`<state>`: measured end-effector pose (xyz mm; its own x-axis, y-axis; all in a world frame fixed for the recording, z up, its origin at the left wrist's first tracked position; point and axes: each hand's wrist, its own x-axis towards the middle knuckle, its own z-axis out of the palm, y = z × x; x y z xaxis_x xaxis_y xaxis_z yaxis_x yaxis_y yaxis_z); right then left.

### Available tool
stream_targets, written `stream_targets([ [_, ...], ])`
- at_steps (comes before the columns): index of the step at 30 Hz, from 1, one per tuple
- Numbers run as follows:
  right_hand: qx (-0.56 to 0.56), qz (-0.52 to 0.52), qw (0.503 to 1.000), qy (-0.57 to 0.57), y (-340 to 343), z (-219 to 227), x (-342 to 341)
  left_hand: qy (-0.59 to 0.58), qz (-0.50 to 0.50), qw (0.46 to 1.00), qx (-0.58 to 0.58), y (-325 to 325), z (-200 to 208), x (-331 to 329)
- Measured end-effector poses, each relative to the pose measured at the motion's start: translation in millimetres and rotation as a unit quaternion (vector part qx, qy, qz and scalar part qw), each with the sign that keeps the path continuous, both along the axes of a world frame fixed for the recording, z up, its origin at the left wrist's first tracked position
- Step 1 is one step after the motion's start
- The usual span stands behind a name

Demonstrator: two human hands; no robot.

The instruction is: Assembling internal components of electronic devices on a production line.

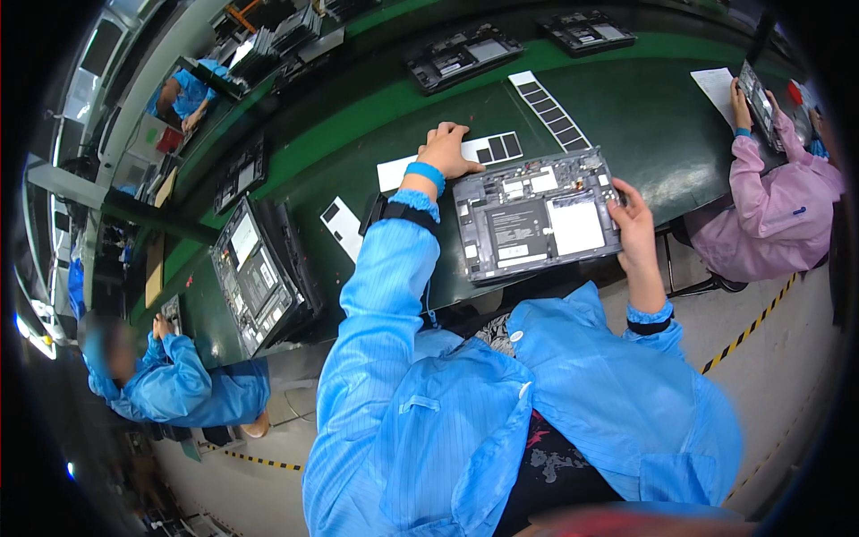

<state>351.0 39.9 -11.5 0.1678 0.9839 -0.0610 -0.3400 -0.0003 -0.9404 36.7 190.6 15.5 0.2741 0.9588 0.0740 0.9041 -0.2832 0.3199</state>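
An opened laptop base [537,217], with its dark battery and circuit boards showing, lies at the table edge in front of me. My right hand [633,224] grips its right side, thumb on top and fingers around the edge. Just beyond the base's far left corner, my left hand [445,150] rests on a white strip with black rectangular stickers [499,148]. Its fingers are spread, the thumb pointing toward the base; the fingertips' underside is hidden. A second white sticker strip [548,111] lies farther off, and a shorter sticker strip [341,227] is left of my forearm.
A stack of opened laptop bases [259,277] stands at the left on the green table [662,116]. Two more bases, a nearer one [465,55] and a right one [588,33], lie at the back. Co-workers in a pink smock [774,201] and blue smock [179,380] sit either side.
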Motion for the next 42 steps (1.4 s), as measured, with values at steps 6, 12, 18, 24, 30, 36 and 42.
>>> stream_targets([
  [6,0.010,-0.019,0.999,0.037,-15,-7,-23,0.155,0.002,0.976,-0.152,27,25,8],
  [12,0.036,-0.003,0.999,0.040,-4,5,-44,-0.231,0.152,0.906,0.320,12,68,-23],
  [18,0.113,0.002,0.953,-0.281,40,-9,-70,-0.773,0.240,0.575,0.117,-35,119,-54],
  [24,0.154,0.088,0.973,-0.147,75,59,-99,-0.887,0.206,0.407,-0.075,-54,60,-67],
  [30,-0.067,0.171,0.974,-0.135,140,64,-145,-0.906,0.174,0.335,-0.191,-65,49,-66],
  [36,-0.141,0.316,0.938,0.000,177,53,-150,-0.924,-0.023,0.259,-0.282,-67,45,-60],
  [42,-0.126,0.353,0.927,-0.020,167,56,-155,-0.931,-0.092,0.196,-0.295,-62,39,-65],
])
